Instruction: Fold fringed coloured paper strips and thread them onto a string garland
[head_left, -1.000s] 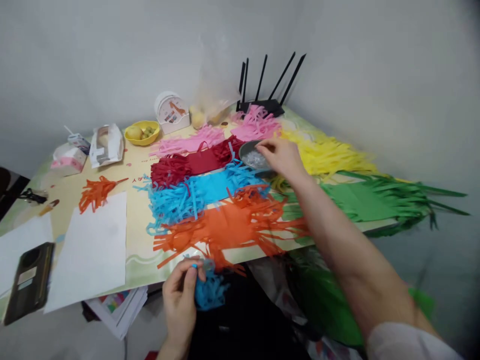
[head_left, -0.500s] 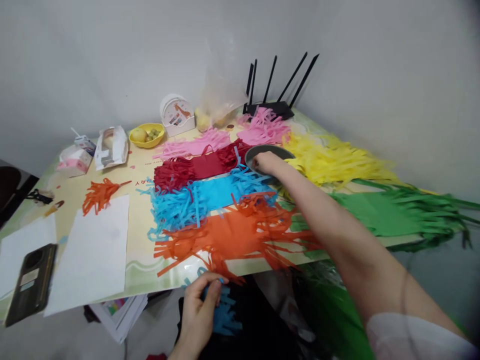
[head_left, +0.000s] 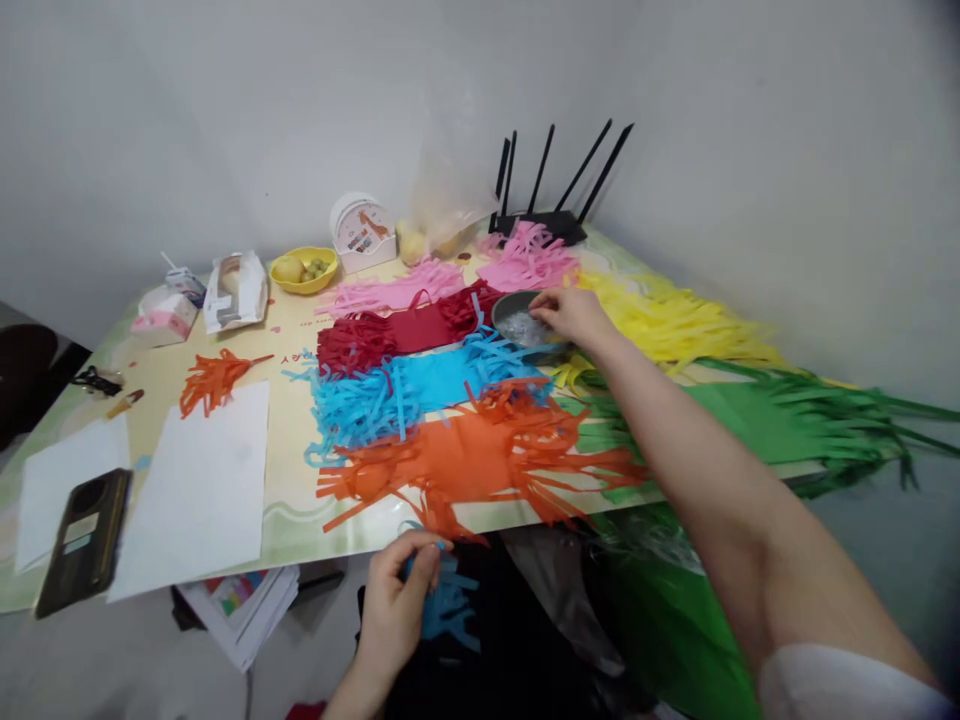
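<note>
Near the table's front edge, my left hand [head_left: 405, 585] pinches a blue paper tassel [head_left: 450, 605] whose fringe hangs over my dark lap. My right hand [head_left: 571, 315] reaches across to a grey bowl [head_left: 517, 342] holding small clear pieces. Thumb and fingertips are pressed together at the bowl's rim; whatever they hold is too small to make out. Around the bowl lie fringed paper sheets: dark red [head_left: 420, 328], blue [head_left: 431, 380], orange [head_left: 469, 455], yellow [head_left: 667, 325], green [head_left: 750, 415] and pink [head_left: 525, 260]. A finished-looking orange tassel [head_left: 214, 380] with a twisted stem rests at the left.
A black router [head_left: 544, 228] with upright antennas stands in the back corner. Along the back are a giraffe-print holder [head_left: 364, 235], a yellow fruit bowl [head_left: 304, 285], and a white packet [head_left: 235, 292]. White paper [head_left: 199, 490] and a dark phone [head_left: 82, 540] lie at front left.
My right hand has lifted from inside the grey bowl to its right rim, uncovering the clear pieces. My left hand still pinches the blue tassel. The view has shifted slightly.
</note>
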